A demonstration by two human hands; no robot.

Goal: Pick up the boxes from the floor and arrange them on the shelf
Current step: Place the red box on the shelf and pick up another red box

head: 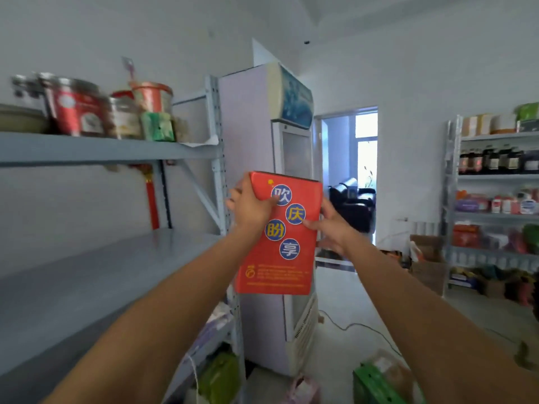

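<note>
A red box [280,252] with blue circles and yellow characters is held upright in the air in front of me, at about chest height. My left hand [250,207] grips its upper left edge, thumb across the front face. My right hand [331,225] holds its right edge, thumb on the front. The grey metal shelf [96,266] runs along my left; its middle board is bare. A green box [376,383] lies on the floor at the lower right.
The upper shelf board [102,147] carries tins and pots. A tall white fridge [262,141] stands just beyond the shelf post. A stocked rack [495,199] lines the right wall. Bags lie on the floor under the shelf, and a cable crosses the floor.
</note>
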